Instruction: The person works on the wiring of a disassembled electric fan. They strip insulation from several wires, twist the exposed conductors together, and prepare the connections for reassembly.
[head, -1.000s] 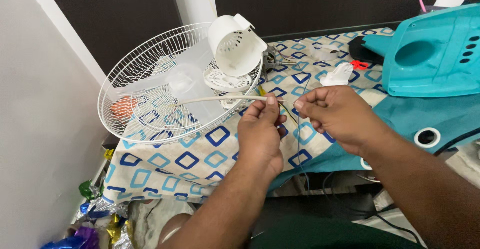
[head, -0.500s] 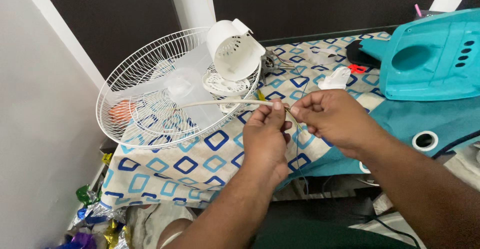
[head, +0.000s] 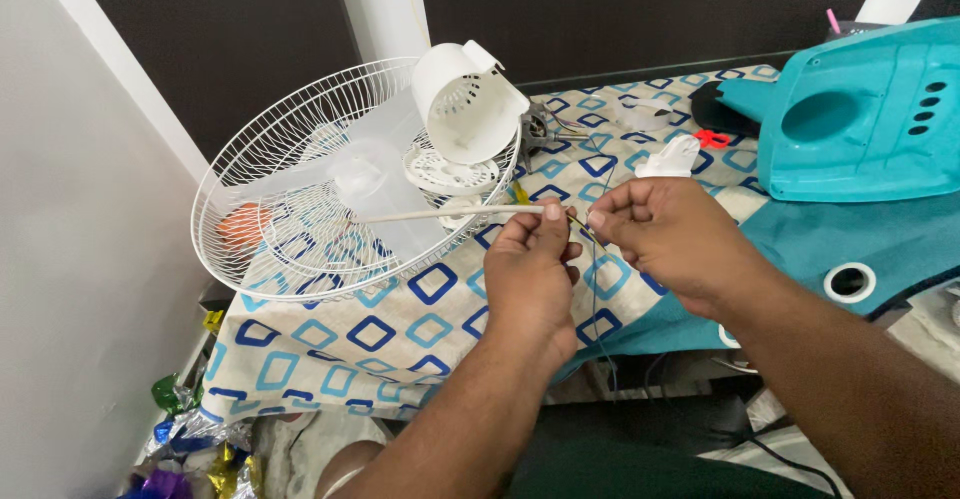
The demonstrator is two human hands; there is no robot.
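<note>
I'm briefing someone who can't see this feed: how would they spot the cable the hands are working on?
Start at the white wire fan guard lying on the blue-patterned cloth. A thin cream cable runs from over the guard rightward to the left hand, the right hand at its tip. It is the only long pale straight line crossing the guard.

Your left hand [head: 530, 274] is raised in front of you, back toward you, thumb and forefinger pressed together in a tight pinch at the top. Your right hand [head: 665, 239] sits just beside it, fingertips pointing left and also pinched, nearly meeting the left grip. Both forearms angle up from below, converging.
</note>
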